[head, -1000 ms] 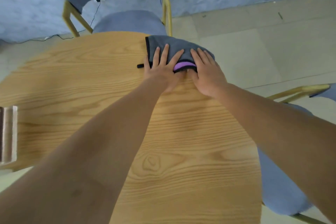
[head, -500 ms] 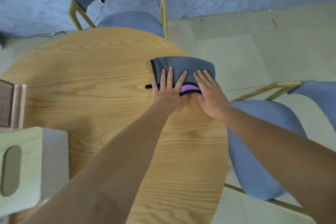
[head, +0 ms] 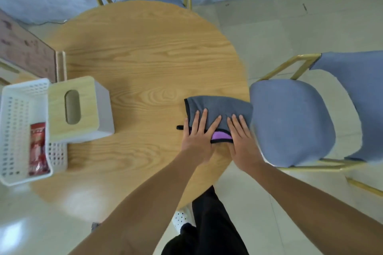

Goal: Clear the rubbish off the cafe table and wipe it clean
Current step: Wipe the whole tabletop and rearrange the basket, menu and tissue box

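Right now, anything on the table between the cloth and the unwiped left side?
Yes. The cloth sits at the table's right edge under both hands. On the left stand a tissue box and a white basket; the middle looks bare.

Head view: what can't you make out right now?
- Table under the cloth: covered, and both hands, left and right, lie flat on it, so cleanliness there is unknown.
- Red packet in the basket: print blurred, unreadable.
- Basket's left side: cut off by the frame edge.
- Tissue box slot: dark, contents unseen.
- Table's near edge: hidden by the forearms.
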The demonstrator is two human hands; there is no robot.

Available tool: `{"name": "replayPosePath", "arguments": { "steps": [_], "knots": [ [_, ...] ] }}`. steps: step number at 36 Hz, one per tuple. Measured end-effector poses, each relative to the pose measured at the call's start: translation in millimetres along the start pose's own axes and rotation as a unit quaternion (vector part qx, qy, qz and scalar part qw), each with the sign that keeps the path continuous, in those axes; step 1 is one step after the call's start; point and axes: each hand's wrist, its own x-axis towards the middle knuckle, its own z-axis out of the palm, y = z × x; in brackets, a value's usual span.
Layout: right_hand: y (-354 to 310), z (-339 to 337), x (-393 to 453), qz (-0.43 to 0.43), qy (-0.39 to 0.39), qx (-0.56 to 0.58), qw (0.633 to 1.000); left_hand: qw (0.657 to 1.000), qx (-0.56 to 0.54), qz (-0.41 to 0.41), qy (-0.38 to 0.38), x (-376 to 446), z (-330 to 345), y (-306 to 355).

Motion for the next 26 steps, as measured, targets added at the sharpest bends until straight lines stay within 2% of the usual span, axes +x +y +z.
{"name": "replayPosePath", "arguments": {
  "steps": [6, 8, 11, 13, 18, 22, 26],
  "knots": [
    [-59.1, 41.1, -102.1, -0.015, -0.010, -0.052, 0.998, 1.000, -0.018, 0.009, 0.024, -110.7, 65.9, -18.4],
    [-81.2, 52.5, -134.8, -0.028, -0.018, -0.060, 0.998, 1.000, -0.008, -0.001, 0.008, -150.9, 86.9, -26.6],
    [-103.8, 67.7, -166.8, -0.047, -0.056, -0.075, 0.994, 0.999, -0.029, -0.021, 0.022, -200.8, 110.7, -33.7],
    [-113.3, 71.8, -175.8, -0.064, -0.081, -0.081, 0.991, 0.998, -0.048, -0.044, 0.006, -219.4, 119.3, -41.2],
    [-126.1, 53.0, -178.7, -0.095, -0.115, -0.069, 0.986, 0.999, -0.035, -0.019, -0.006, -234.5, 120.7, -51.8],
    [-130.0, 35.2, -168.8, -0.088, -0.103, -0.037, 0.990, 0.994, -0.096, -0.039, -0.024, -234.1, 100.2, -44.2],
    [-129.9, 31.0, -138.3, -0.060, -0.096, -0.029, 0.993, 0.988, -0.135, -0.070, 0.002, -212.9, 85.5, -46.5]
  ]
}}
